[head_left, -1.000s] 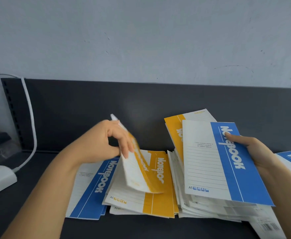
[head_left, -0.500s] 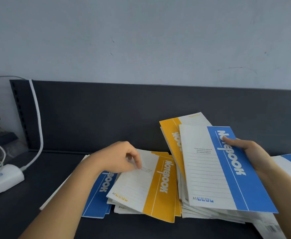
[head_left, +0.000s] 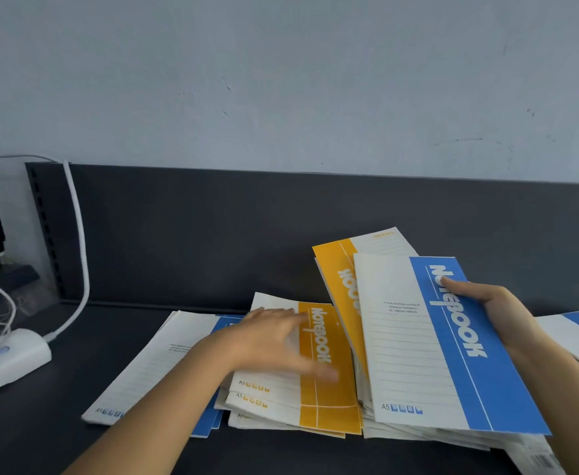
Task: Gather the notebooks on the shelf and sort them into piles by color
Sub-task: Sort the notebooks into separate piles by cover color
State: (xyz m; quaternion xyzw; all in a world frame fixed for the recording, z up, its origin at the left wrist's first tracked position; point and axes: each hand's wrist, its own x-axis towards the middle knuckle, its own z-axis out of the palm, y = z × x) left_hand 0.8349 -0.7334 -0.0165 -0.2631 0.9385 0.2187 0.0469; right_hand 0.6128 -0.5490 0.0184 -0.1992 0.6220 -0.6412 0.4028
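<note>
Left hand point(head_left: 274, 341), fingers straight and spread, is pressed flat on the yellow pile point(head_left: 329, 402) near the front edge of the shelf point(head_left: 58, 440), where the top copy, held aloft a second ago, has now been laid down. A blue pile point(head_left: 151, 365) is seen just beside it, toward the left. Right hand point(head_left: 490, 310) is clamped on the unsorted stack point(head_left: 418, 437), thumb over the blue notebook point(head_left: 452, 354) on top, a yellow notebook point(head_left: 336, 269) fanned behind. One more notebook is judged sorted; the blue one is likely to be taken next.
</note>
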